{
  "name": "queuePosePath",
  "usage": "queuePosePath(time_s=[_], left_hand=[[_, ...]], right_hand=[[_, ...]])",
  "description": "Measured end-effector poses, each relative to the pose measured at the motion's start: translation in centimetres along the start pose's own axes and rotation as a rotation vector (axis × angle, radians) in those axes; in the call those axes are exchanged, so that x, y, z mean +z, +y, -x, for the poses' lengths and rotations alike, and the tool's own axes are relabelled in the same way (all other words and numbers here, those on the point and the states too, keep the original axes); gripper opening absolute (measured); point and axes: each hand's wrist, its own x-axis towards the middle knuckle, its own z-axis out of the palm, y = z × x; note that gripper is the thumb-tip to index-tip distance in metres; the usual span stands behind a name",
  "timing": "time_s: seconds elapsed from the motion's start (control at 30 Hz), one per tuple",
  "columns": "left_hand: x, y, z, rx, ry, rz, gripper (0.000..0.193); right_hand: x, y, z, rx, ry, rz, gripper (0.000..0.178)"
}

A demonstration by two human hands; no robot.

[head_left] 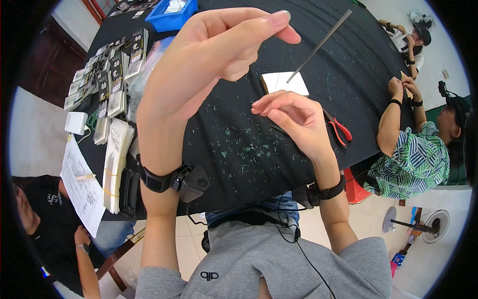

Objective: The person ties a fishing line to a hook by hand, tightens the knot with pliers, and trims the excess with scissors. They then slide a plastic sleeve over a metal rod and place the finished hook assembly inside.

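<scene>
My left hand [214, 55] is raised over the table, its thumb and forefinger pressed together and the other fingers curled. A faint, thin thread runs down from it toward my right hand [298, 119], which is lower, its fingers bent in a loose pinch around the thread. Just beyond the right hand lies a white block [284, 82], partly covered by those fingers. From the block a thin metal rod [318, 47] rises at a slant. Red-handled pliers [340, 130] rest beside my right wrist. A dark slim tool, partly hidden, lies under the right hand.
Small green thread scraps [249, 149] litter the black tablecloth [224, 184]. Packaged cards [117, 79], a bundle of clear sleeves [118, 154], a printed sheet [82, 184] and a blue bin [172, 15] line the left side. Other people sit at the left and right.
</scene>
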Motion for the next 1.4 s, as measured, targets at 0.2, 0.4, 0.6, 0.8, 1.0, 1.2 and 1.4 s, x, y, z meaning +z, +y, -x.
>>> queuePosePath(time_s=[0.2, 0.4, 0.6, 0.8, 1.0, 1.2, 1.4], left_hand=[[0.5, 0.2, 0.0, -0.040, -0.028, 0.010, 0.030], [1.0, 0.5, 0.2, -0.005, -0.170, 0.030, 0.029], [1.4, 0.6, 0.0, -0.090, -0.252, 0.133, 0.031], [1.4, 0.5, 0.1, -0.081, -0.247, 0.112, 0.031], [1.2, 0.4, 0.1, -0.062, -0.237, 0.085, 0.031], [0.9, 0.6, 0.0, -0.041, -0.215, 0.073, 0.029], [0.0, 2.6, 0.9, -0.036, -0.284, -0.209, 0.029]], right_hand=[[-0.2, 0.6, -0.2, -0.028, -0.044, 0.117, 0.007], [0.0, 1.2, -0.9, 0.108, -0.182, -0.082, 0.007], [0.1, 2.5, -1.4, 0.142, -0.302, -0.276, 0.010], [0.4, 2.7, -1.4, 0.229, -0.377, -0.392, 0.008], [0.1, 2.7, -0.9, 0.241, -0.349, -0.430, 0.008], [-0.4, 1.3, -0.2, 0.209, -0.244, -0.327, 0.007], [-1.5, -1.5, 0.8, 0.077, -0.091, 0.040, 0.011]])
